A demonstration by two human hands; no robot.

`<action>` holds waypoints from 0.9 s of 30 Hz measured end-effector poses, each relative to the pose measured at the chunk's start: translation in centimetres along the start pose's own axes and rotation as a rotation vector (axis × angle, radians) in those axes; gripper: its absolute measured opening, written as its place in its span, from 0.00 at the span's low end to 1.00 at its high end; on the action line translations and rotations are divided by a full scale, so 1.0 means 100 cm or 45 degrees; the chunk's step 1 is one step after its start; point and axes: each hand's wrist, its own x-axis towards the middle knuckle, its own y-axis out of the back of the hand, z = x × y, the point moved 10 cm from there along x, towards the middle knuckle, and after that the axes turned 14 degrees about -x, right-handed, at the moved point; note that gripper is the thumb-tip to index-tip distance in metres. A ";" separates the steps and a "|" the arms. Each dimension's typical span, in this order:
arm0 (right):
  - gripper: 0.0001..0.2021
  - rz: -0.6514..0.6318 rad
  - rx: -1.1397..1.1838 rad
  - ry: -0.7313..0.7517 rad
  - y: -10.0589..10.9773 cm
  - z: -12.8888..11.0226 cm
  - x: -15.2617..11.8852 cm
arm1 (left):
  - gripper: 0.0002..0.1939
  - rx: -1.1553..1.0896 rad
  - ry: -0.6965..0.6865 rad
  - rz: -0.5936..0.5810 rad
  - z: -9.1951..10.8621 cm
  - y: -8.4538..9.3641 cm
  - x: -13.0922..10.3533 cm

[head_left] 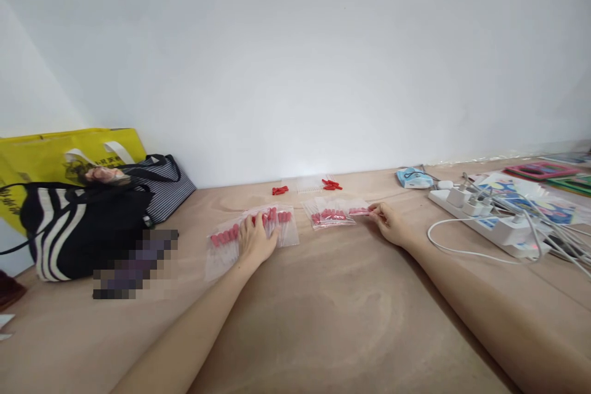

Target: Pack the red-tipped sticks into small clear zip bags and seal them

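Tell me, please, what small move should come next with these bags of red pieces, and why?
Probably draw the right-hand bag nearer: the right hand pinches its edge at full reach, while the left hand lies flat on the nearer bags.

Striped bags point(87, 228), yellow bag point(46, 154) (left); power strip point(489, 225) right.

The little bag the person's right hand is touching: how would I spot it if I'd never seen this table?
Start at the white power strip on the right of the wooden table and move left to the right hand. Its fingertips pinch the edge of a clear bag of red pieces. Unlike the larger spread of bags under the left hand, this small cluster lies nearer the wall.
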 end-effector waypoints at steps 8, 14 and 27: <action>0.15 -0.161 -0.140 -0.004 -0.004 -0.009 0.001 | 0.25 -0.007 0.142 -0.210 -0.022 -0.004 0.012; 0.16 -0.012 -0.266 0.013 0.005 -0.017 0.002 | 0.32 -0.032 0.184 -0.115 -0.025 0.023 0.021; 0.25 0.004 0.074 0.375 -0.007 -0.122 -0.018 | 0.10 -0.859 -1.298 -0.106 0.123 0.033 -0.082</action>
